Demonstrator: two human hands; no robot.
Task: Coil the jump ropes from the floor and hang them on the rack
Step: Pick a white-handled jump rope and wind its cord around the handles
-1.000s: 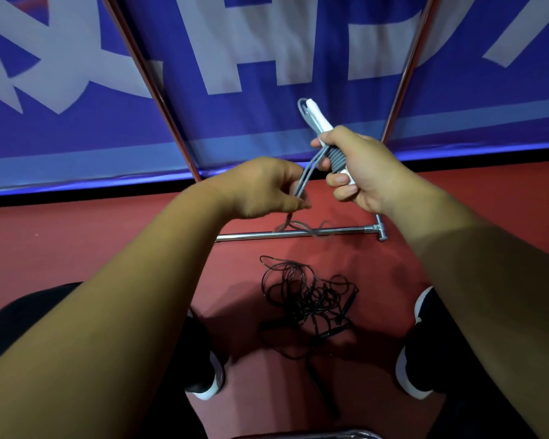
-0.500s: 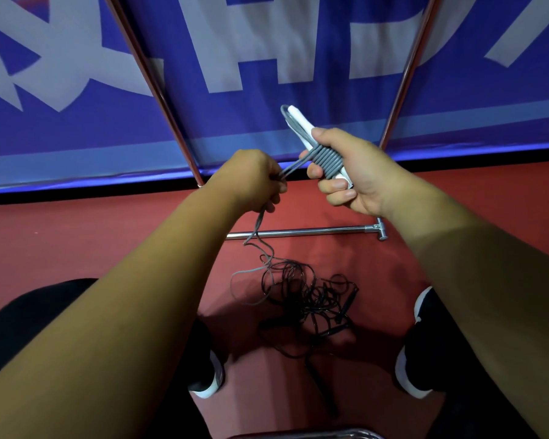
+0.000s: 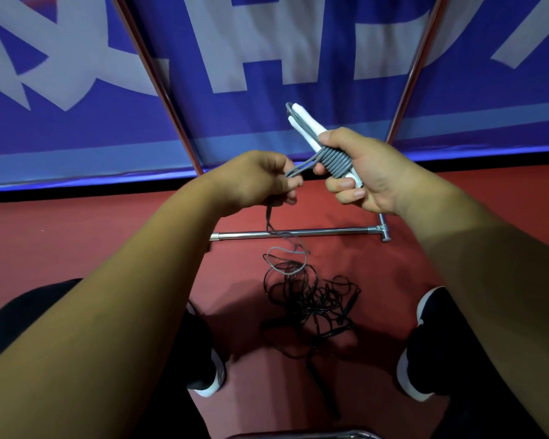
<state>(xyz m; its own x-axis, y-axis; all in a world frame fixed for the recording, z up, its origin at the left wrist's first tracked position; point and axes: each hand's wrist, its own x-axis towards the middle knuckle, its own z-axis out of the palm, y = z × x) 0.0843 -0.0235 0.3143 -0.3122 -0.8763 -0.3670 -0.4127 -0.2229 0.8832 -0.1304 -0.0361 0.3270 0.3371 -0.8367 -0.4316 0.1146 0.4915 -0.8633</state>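
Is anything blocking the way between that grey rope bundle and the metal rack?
Nothing visible does: open air lies between the grey rope in the right hand and the rack poles. Its loose tail, pinched by the left hand, trails onto the black rope tangle.

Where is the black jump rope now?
Head view, lower centre: the black jump rope lies tangled on the red floor between the left shoe and right shoe, near the rack's base bar.

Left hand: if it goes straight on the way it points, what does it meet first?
Probably the right hand, at the grey rope wound round the white handles; depth is unclear.
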